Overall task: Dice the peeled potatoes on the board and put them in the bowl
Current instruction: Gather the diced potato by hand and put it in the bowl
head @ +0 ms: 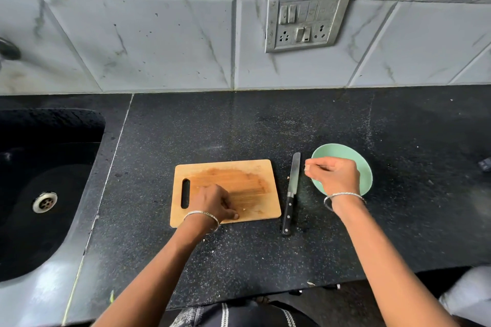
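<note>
Potato flecks [244, 209] are all I can make out on the board [239, 170]: pale crumbs on the damp patch, just beside the thumb of the left hand [212, 200]; no whole potato or heap of dice shows anywhere, and the right hand [334, 175] hides most of the inside of the bowl [365, 167], so I judge the bulk is in there but cannot confirm it; the right hand hangs over the bowl's near left rim with its fingers drawn into a pinch, and at their tips sits a small pale potato scrap [306, 167], too small for me to be certain of; the left hand has its fingers bent with the tips down on the board, and I cannot tell whether they trap a crumb or only press the wood; I expect bits like these to be nearly weightless, wet, starchy and slick, clinging to skin and wood and mashing under a hard squeeze; I would sweep them together with flat fingertips and pinch lightly, rather than chase each one; the knife [292, 188] lies on the counter [265, 127] between board and bowl, touched by neither hand.
</note>
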